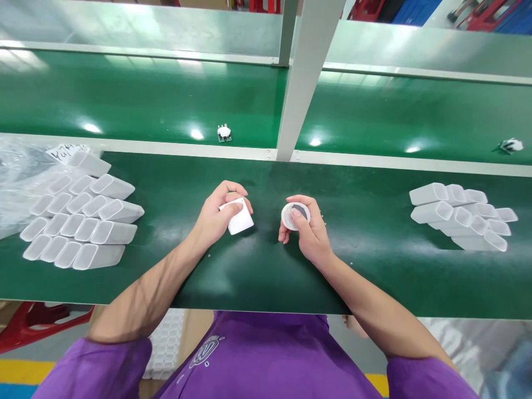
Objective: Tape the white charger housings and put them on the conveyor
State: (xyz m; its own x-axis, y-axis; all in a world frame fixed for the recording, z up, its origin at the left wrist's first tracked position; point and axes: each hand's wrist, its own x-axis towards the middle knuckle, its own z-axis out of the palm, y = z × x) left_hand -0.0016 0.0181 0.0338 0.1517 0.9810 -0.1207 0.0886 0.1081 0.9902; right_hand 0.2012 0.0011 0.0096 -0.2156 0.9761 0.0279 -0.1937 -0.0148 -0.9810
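Observation:
My left hand (222, 213) is closed on a small white plastic housing (241, 220), the thumb lying on its upper part. Across a short gap, my right hand (310, 230) grips a round white disc (287, 215) with a dark grey patch showing near the thumb. Both hands are just above the green tabletop, apart from each other. The fingers behind each piece are partly hidden.
At left stand stacked white hollow housings (110, 233) beside a clear plastic bag (20, 172). Another stack of housings (440, 213) lies at right. Small circuit parts (224, 133) rest on the far green surface, behind a metal post (305, 77).

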